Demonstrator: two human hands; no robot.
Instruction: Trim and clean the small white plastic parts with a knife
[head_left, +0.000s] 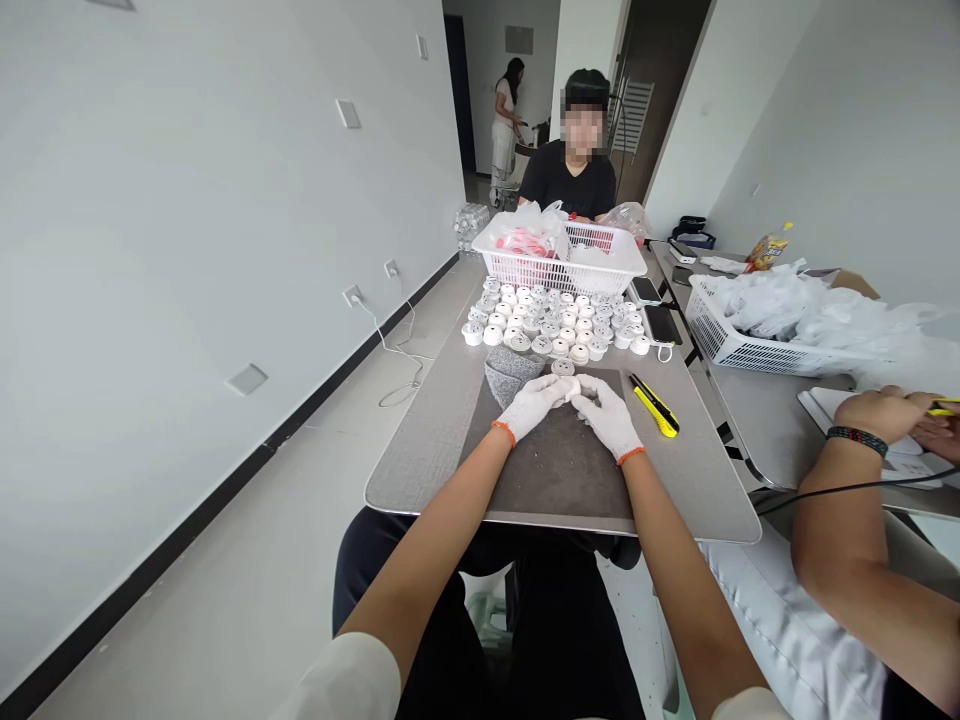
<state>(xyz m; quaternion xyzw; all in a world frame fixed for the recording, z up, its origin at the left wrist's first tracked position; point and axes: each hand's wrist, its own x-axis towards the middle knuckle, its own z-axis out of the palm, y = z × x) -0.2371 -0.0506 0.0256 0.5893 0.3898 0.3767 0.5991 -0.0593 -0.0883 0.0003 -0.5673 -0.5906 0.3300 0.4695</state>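
Observation:
My left hand [531,402], in a white knit glove with an orange cuff, has its fingers closed on a small white part [573,386]. My right hand [606,415], gloved the same way, pinches that part from the other side. Fingers cover most of it, so its full shape is hidden. Both hands are above a dark mat [555,470]. Just beyond them lies one white round piece [562,368], and a folded grey cloth [512,374] is beside my left hand. To the right of my right hand lies a yellow and black utility knife [655,405].
Rows of white round pieces [559,322] stand before a white plastic basket [517,270] holding bags. Phones [663,325] lie at the right edge. Another basket [750,352] stands on the neighbouring table, where a co-worker's hand [874,415] is. A person [574,175] sits opposite.

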